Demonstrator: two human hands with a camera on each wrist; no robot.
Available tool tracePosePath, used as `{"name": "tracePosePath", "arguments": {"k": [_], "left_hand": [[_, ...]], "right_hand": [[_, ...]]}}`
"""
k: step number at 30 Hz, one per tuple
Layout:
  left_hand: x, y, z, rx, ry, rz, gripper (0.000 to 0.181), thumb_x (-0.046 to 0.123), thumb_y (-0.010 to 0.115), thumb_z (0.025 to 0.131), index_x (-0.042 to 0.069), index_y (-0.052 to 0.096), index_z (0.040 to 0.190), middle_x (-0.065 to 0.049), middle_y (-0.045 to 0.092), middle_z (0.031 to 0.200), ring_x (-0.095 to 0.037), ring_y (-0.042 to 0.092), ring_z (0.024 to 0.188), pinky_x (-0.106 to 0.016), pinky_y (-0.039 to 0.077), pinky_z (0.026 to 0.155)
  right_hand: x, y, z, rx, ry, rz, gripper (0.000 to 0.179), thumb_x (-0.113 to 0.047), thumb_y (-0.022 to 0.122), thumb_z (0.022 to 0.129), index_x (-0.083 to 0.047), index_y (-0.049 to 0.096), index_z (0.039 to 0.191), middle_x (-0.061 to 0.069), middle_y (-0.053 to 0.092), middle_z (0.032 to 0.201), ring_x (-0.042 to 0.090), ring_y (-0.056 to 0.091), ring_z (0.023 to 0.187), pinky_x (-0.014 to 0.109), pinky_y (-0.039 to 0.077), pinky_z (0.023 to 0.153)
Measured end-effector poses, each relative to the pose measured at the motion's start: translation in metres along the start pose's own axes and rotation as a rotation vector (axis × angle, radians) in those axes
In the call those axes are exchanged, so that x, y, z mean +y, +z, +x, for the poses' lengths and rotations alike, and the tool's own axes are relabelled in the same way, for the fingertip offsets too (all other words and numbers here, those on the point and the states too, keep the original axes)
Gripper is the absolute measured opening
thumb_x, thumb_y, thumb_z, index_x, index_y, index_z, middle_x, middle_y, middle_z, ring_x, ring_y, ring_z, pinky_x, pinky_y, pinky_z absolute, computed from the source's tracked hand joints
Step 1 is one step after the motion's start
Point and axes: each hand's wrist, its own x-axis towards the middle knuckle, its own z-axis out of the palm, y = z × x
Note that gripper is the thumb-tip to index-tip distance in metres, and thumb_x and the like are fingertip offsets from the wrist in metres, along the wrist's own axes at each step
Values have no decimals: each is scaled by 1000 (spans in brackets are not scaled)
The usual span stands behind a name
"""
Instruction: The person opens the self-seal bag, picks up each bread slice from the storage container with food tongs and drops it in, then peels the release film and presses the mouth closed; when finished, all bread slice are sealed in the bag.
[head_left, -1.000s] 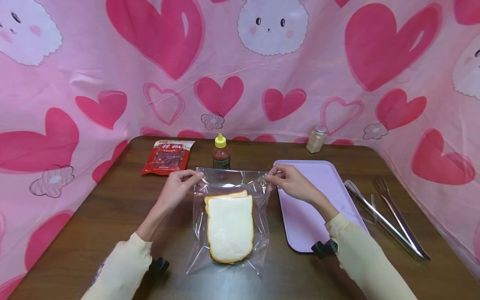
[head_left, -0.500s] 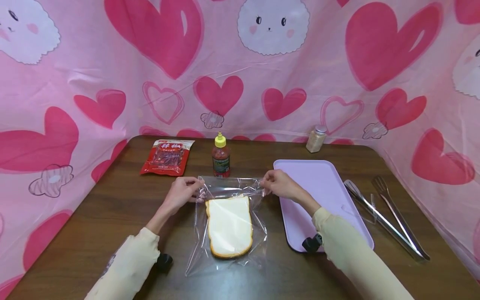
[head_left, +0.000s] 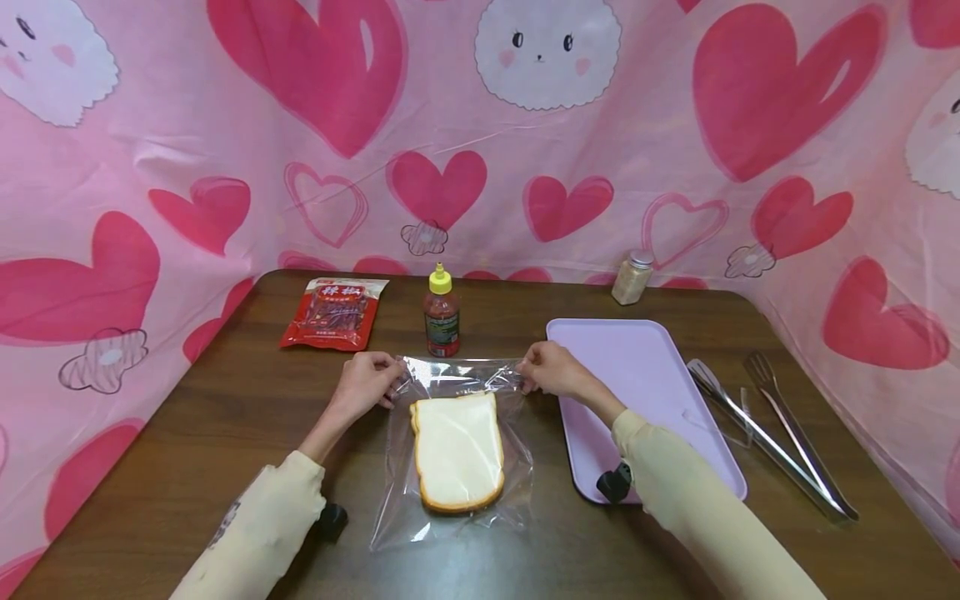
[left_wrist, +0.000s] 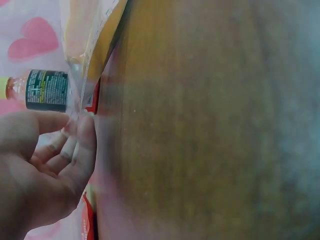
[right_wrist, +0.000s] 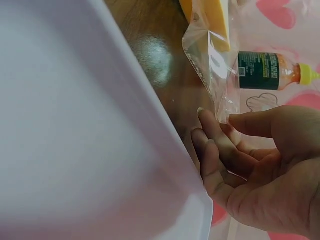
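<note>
A clear plastic bag (head_left: 405,508) lies on the table in the head view, with bread slices (head_left: 457,454) inside it, white-faced with brown crust. At the bag's far left corner my left hand (head_left: 365,382) pinches the film between thumb and fingers. My right hand (head_left: 553,368) pinches the far right corner, so the top edge is stretched between both hands. In the left wrist view the thumb and index finger of the left hand (left_wrist: 55,165) meet on the film. The right wrist view shows the right hand (right_wrist: 265,160) gripping the bag corner (right_wrist: 217,65).
Just beyond the bag stands a sauce bottle (head_left: 442,321) with a yellow cap. A red packet (head_left: 335,315) lies at the back left. Right of the bag are a lilac tray (head_left: 637,367), metal tongs (head_left: 795,450) and, farther back, a jar (head_left: 632,279).
Both hands have brought the bag's top edge down and nearer, uncovering the sauce bottle's lower part. The right hand has shifted left. The bread slices now look more closely aligned.
</note>
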Motion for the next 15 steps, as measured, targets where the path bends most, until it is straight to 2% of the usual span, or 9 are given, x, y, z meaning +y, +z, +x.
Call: {"name": "tracePosePath", "arguments": {"k": [5, 15], "left_hand": [[-1, -1, 1, 10, 4, 82, 26, 15, 65, 104, -8, 73, 99, -6, 65, 64, -8, 60, 50, -28, 59, 48], [-3, -2, 3, -7, -6, 130, 28, 19, 68, 104, -5, 71, 89, -5, 65, 61, -8, 60, 49, -28, 56, 45]], "right_hand": [[-2, 1, 3, 9, 34, -65, 20, -10, 63, 102, -1, 62, 84, 14, 75, 68, 6, 60, 53, 19, 48, 49], [-5, 5, 7, 44, 107, -151, 22, -13, 62, 103, -4, 63, 83, 8, 73, 63, 9, 58, 49, 21, 48, 46]]}}
